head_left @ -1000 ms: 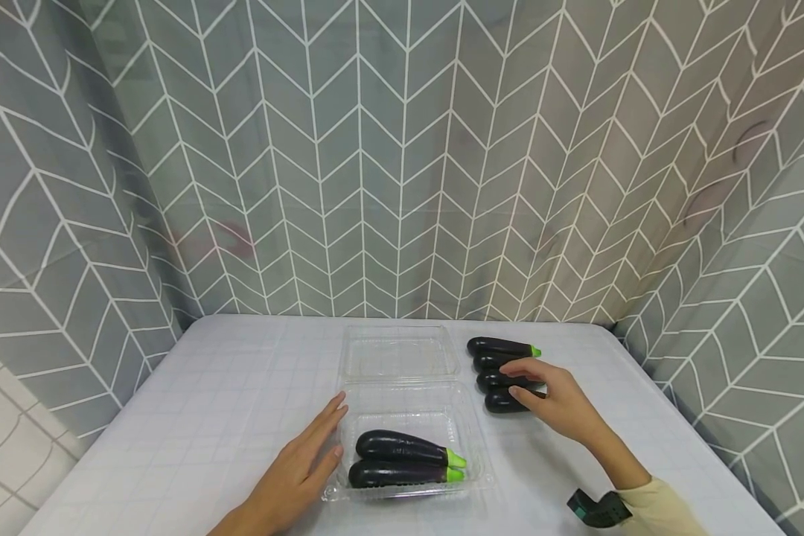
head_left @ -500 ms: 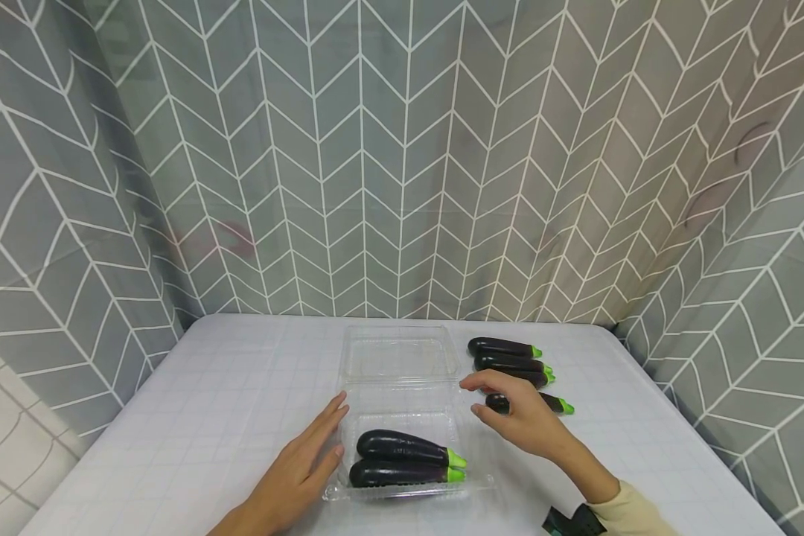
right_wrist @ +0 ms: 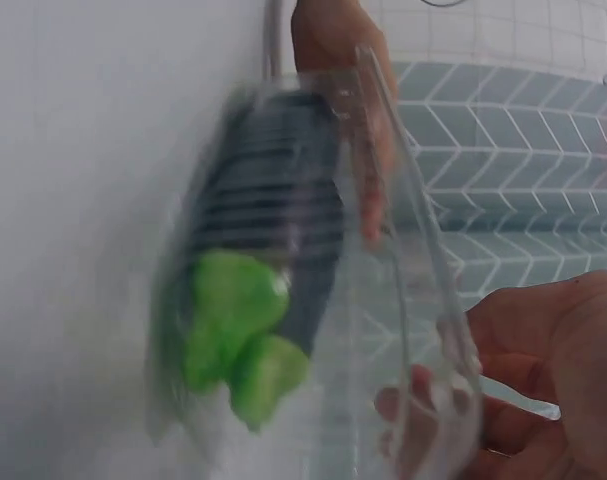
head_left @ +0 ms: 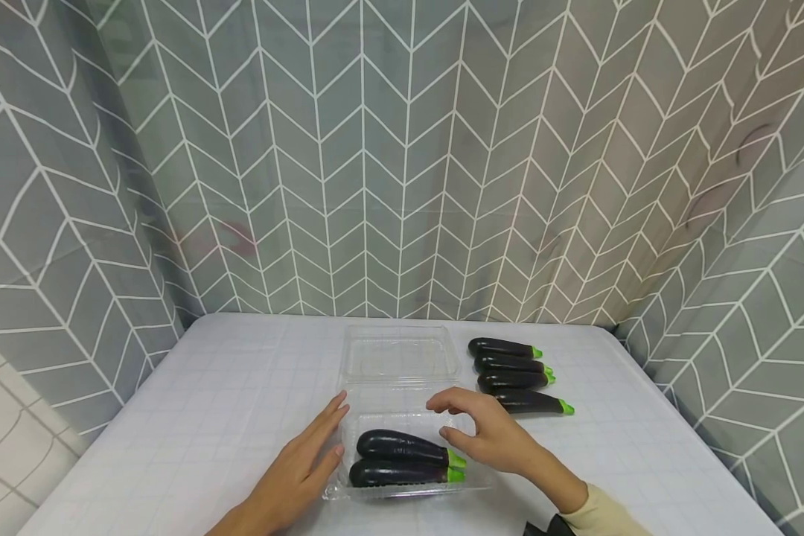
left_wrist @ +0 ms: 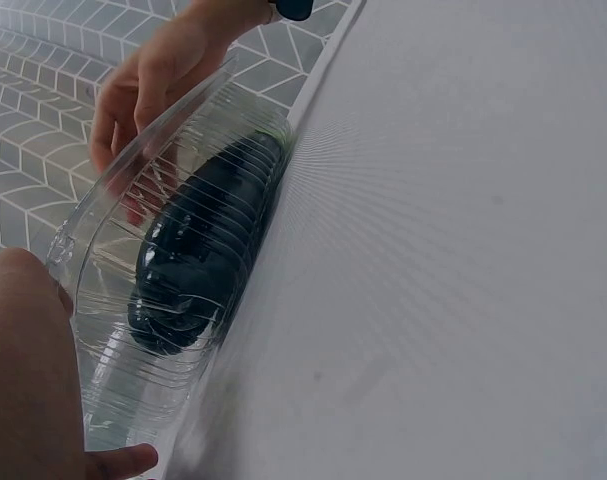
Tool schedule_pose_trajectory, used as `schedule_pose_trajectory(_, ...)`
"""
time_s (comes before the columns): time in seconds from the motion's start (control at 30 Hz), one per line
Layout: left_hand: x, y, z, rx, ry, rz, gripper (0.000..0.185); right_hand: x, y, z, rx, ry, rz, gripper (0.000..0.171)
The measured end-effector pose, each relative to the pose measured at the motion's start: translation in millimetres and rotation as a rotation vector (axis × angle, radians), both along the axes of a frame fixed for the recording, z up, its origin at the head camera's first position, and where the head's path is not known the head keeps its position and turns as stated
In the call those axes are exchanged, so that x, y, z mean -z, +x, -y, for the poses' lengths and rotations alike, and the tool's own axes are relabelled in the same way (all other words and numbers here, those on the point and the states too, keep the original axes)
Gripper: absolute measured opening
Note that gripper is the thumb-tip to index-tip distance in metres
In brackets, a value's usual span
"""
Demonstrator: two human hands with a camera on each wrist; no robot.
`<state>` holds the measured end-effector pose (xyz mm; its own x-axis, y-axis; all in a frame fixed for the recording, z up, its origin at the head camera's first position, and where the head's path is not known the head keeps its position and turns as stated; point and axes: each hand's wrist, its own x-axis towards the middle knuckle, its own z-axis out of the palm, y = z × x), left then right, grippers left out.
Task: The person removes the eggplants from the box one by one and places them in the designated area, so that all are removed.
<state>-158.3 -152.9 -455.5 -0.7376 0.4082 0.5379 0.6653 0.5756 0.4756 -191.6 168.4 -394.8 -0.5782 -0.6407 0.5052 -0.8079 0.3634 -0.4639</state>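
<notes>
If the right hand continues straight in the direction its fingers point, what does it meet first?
Probably the clear container: the right hand points left over its tray, above the two eggplants. Depth is uncertain.

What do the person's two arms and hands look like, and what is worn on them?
Both hands are bare, with no gloves. The right hand comes out of a pale cream long sleeve, with a dark device just visible at the wrist. The left hand shows no sleeve in view.

Light: bright, even, diffuse; soft faint shadows under hands on table (head_left: 208, 417).
Glare: pale sheen on clear plastic box (head_left: 402, 357).
Edges: head view bowed outward at far corners.
Blur: right wrist view smeared, box (right_wrist: 383, 300) and green stems (right_wrist: 243, 340) unsharp; left wrist view sharper.
</notes>
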Motion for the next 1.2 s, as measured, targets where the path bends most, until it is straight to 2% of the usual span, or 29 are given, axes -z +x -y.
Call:
schedule_pose_trajectory(0.37, -1.2, 0.8, -0.3, 0.003, -0.006, 0.017, 0.055, 11.8, 2.7, 23.9, -0.102, 0.057, 0.086, 0.035)
schedule_pose_trajectory(0.47, -1.3, 1.4, -0.4, 0.002, -0.009, 0.037, 0.055, 15.2, 4.4, 27.1, -0.089, 0.095, 0.077, 0.033)
schedule_pose_trajectory(0.7, -0.7, 1.2, -0.2, 0.002, -0.007, 0.032, 0.056, 18.3, 7.7, 28.0, -0.017, 0.181, 0.073, 0.035)
schedule_pose_trajectory(1.03, -1.3, 1.3, -0.5, -0.013, -0.010, 0.051, 0.057, 17.2, 8.3, 29.6, 0.017, 0.251, 0.055, 0.039)
schedule_pose_trajectory(1.2, -0.8, 0.5, -0.9, 0.016, 0.025, -0.004, 0.056, 16.6, 8.0, 30.0, 0.013, 0.275, 0.051, 0.043)
